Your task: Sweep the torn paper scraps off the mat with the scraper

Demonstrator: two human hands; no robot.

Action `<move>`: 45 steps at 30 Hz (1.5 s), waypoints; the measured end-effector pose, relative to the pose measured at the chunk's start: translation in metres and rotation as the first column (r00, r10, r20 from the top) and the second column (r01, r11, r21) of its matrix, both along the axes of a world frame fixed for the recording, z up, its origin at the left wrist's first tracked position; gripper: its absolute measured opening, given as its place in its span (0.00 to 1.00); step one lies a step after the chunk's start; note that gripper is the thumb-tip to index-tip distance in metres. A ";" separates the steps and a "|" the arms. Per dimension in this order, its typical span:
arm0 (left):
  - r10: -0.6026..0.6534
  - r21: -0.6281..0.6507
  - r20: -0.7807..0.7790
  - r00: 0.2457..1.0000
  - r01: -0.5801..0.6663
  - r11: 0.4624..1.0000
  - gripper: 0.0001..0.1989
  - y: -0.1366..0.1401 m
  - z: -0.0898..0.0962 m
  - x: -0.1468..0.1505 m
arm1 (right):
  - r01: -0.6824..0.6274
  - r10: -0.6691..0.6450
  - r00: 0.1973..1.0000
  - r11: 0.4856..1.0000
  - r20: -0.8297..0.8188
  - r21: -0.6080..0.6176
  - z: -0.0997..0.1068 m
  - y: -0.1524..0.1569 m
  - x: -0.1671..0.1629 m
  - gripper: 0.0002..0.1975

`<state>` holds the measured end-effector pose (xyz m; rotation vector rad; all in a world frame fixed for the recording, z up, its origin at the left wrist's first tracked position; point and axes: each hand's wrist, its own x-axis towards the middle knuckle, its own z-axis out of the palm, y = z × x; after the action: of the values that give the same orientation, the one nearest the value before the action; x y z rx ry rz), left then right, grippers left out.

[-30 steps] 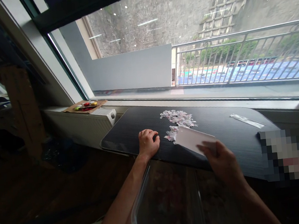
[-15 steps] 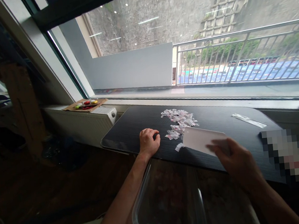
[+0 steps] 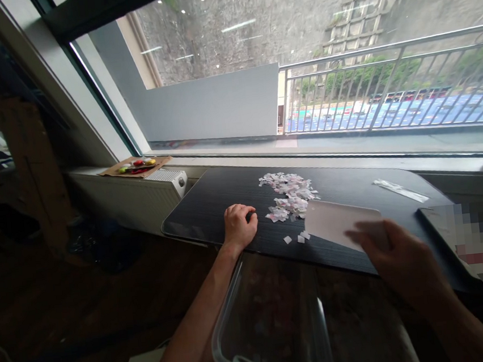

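Note:
My right hand grips a flat white scraper, a thin sheet with rounded corners, by its right end. The scraper is tilted just over the dark table, its left edge beside a pile of small paper scraps. A few loose scraps lie on the table in front of that pile. My left hand rests on the table left of the pile, fingers curled closed. A dark patch shows between its thumb and forefinger; I cannot tell whether anything is held there.
Below the near edge of the dark table sits a clear plastic bin with a pale rim. Clear-and-white strips lie at the right. A radiator stands left, with coloured items on cardboard. A window runs behind.
My right hand and the scraper have moved to the right. Loose scraps near the scraper's lower left corner now lie apart on the table. My left hand stays in place.

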<state>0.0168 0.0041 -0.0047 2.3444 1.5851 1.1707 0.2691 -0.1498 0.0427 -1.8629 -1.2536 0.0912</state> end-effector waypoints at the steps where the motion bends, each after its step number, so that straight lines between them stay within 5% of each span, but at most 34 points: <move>1: 0.001 0.002 0.002 1.000 -0.001 1.000 0.06 0.000 0.000 0.000 | 0.003 -0.003 1.000 1.000 0.009 0.000 0.001 -0.002 0.001 0.15; 11: -0.006 0.033 -0.001 1.000 0.006 0.999 0.06 0.002 -0.002 -0.001 | -0.057 0.056 0.996 0.998 0.069 0.017 0.002 -0.007 -0.002 0.11; 15: -0.015 0.044 -0.003 1.000 0.015 0.999 0.06 0.002 -0.002 -0.002 | 0.017 -0.017 0.994 1.000 0.105 0.004 0.004 -0.011 -0.001 0.10; 22: -0.008 0.046 -0.008 1.000 0.009 0.999 0.06 0.003 -0.003 -0.001 | -0.214 0.216 0.974 0.976 -0.063 0.037 -0.003 -0.003 -0.015 0.11; 28: -0.010 0.044 0.000 1.000 0.010 0.999 0.07 0.003 -0.004 -0.001 | -0.122 0.122 0.992 0.992 -0.014 -0.025 0.002 -0.004 -0.014 0.11; 33: -0.004 0.048 -0.003 1.000 0.004 0.999 0.06 0.004 -0.003 -0.002 | -0.279 0.278 0.959 0.960 -0.055 -0.001 0.001 0.002 -0.024 0.10; 39: -0.005 0.045 -0.005 1.000 0.005 0.999 0.06 0.003 -0.002 -0.001 | -0.119 0.123 0.989 0.991 0.077 -0.058 0.005 -0.014 0.001 0.10; 45: 0.000 0.036 -0.003 1.000 0.001 0.999 0.06 0.002 -0.001 -0.001 | -0.312 0.322 0.937 0.945 -0.132 0.095 -0.002 -0.005 -0.030 0.09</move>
<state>0.0161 0.0059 -0.0056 2.3694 1.5775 1.2057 0.2388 -0.1548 0.0404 -1.5490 -1.4251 0.3461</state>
